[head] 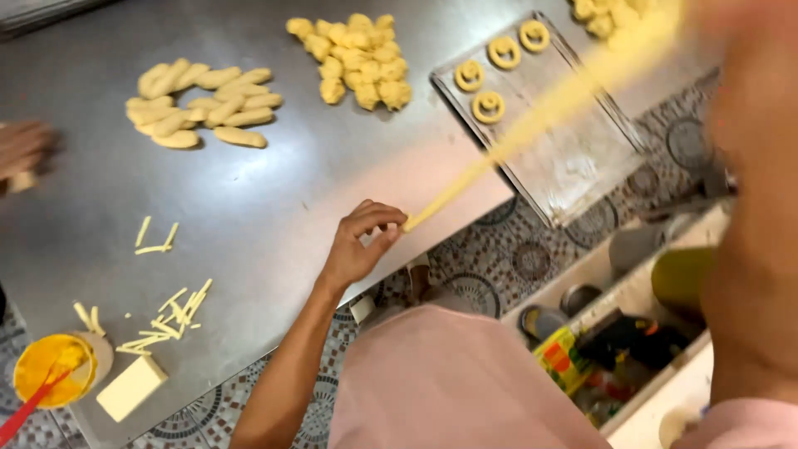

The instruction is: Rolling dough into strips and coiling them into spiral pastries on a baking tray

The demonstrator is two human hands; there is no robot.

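1. Steel table [274, 191]: fills most of the view. Its top-left corner and left edge are cut off by the frame.
2. Right arm: a large blurred mass along the right edge of the view, very close to the camera. The right hand [706, 12] is at the top right, smeared and partly cropped. It seems to hold the far end of the dough, but I cannot tell the grip for certain.
3. Baking tray [573, 166]: lies tilted on the table's right side, its near corner overhanging the edge. Floury surface. Three ring-shaped dough pieces [489, 106] sit in its far corner.
4. Dough rope [532, 116]: long, pale yellow, stretched in the air from the left hand up to the top right, crossing above the tray. Its upper part is motion-blurred.
5. Left hand [362, 241]: at the table's near edge, fingers pinched closed on the lower end of the rope.
6. Oblong dough pieces [204, 104]: pile at upper left of the table.
7. Small dough lumps [357, 58]: heap at top centre. A further heap at top right is half hidden behind the rope.
8. Another person's hand [21, 150]: left edge, mostly cropped.
9. Yellow bowl [54, 370]: bottom left, red-handled tool in it.
10. Pale block [131, 387], beside the bowl; thin strips [166, 320] scattered just above it.
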